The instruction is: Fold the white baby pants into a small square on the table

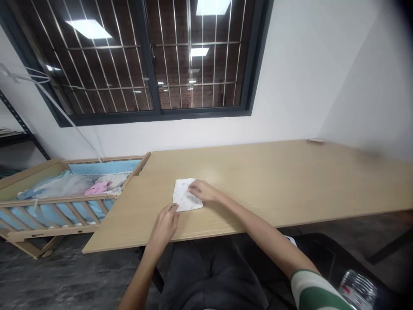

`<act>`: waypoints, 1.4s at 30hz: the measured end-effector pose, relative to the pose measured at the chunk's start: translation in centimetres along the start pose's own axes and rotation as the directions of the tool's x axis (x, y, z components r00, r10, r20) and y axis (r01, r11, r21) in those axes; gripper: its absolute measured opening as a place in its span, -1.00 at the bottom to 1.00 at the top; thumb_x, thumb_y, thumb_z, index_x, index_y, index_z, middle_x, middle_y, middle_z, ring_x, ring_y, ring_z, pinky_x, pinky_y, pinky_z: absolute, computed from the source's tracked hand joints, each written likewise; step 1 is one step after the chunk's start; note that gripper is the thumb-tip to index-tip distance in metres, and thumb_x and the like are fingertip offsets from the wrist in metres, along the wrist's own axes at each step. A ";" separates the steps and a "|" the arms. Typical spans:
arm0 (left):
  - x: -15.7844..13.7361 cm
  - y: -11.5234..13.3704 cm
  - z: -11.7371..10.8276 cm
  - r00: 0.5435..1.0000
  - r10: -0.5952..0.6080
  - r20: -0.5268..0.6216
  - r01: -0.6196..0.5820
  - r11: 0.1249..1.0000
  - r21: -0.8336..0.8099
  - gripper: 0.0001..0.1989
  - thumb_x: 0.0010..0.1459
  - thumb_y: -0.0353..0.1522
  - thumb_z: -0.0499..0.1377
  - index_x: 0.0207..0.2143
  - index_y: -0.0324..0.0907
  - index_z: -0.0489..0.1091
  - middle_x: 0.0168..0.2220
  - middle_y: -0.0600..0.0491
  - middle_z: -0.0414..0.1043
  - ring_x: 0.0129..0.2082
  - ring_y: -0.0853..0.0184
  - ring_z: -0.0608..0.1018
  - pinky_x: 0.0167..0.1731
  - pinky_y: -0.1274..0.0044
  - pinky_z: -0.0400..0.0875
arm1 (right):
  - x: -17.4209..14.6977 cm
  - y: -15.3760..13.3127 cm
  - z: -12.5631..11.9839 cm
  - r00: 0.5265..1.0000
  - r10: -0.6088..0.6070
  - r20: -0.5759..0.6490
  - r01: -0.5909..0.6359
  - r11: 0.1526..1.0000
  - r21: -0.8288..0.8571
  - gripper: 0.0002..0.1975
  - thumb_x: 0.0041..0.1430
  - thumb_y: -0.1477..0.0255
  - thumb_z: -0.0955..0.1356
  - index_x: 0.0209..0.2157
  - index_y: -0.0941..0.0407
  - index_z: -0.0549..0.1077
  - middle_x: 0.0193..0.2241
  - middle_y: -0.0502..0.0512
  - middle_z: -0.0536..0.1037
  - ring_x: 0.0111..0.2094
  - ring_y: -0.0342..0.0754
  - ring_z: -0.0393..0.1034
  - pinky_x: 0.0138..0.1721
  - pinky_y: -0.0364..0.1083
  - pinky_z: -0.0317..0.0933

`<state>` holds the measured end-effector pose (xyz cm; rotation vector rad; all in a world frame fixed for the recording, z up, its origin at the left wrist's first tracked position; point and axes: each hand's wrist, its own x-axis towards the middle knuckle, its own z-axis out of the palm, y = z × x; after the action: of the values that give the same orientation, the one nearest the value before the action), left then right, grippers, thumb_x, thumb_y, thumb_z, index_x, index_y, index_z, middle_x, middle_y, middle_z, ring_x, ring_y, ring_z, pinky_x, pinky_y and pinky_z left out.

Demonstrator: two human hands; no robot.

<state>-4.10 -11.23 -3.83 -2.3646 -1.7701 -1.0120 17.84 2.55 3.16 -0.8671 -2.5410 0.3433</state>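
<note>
A small folded white cloth (184, 197) with a faint pattern lies flat on the light wood table (258, 181), left of its middle. My left hand (165, 224) rests at the cloth's lower left corner, fingers stretched out and fingertips touching its edge. Over the cloth's right part is my right hand (204, 190), its fingers drawn together and pointing down at the fabric. The fingertips seem to pinch the cloth, though the hand partly hides the contact.
A wooden crib (77, 198) with blue lining and piled fabrics stands against the table's left side. Behind the table is a barred window (155, 113). A small pale object (315, 141) lies at the far right edge. A clear plastic container (358, 290) sits at lower right.
</note>
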 end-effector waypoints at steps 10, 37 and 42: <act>2.1 -1.0 -1.5 0.994 0.088 0.059 -0.088 0.996 -0.005 -0.64 0.44 -0.27 -0.12 -0.11 -0.15 0.46 -0.11 -0.09 0.57 -0.07 0.14 0.56 0.01 0.26 0.40 | -7.7 -4.8 -0.3 0.984 -0.013 0.177 0.016 1.000 -0.017 -0.35 0.17 0.10 0.42 0.21 0.13 0.37 0.15 0.32 0.46 0.16 0.24 0.34 0.20 0.14 0.11; 10.2 -1.8 0.6 0.939 -0.341 0.039 0.342 0.940 -0.011 -0.46 0.35 -0.16 -0.01 0.22 -0.33 0.25 0.21 -0.37 0.36 0.27 0.01 0.37 0.19 0.24 0.24 | 1.8 1.9 3.0 0.875 0.315 -0.369 -0.317 0.947 0.057 -0.46 0.35 0.30 0.25 0.29 0.22 0.21 0.19 0.39 0.38 0.21 0.14 0.27 0.22 0.10 0.13; 10.6 0.1 2.7 0.972 -0.164 0.168 0.170 0.985 -0.019 -0.24 0.38 0.03 -0.23 0.40 -0.31 -0.03 0.43 -0.27 0.00 0.44 0.13 0.06 0.36 0.30 -0.02 | 1.7 0.3 4.4 0.999 -0.013 -0.035 0.006 0.983 -0.185 -0.38 0.40 0.31 0.14 0.41 0.21 0.08 0.40 0.30 0.10 0.43 0.11 -0.10 0.39 0.14 -0.21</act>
<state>-1.14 -1.16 -0.63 -2.4175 -2.0565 -0.8895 14.68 3.42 -0.26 -0.9187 -2.5727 0.0878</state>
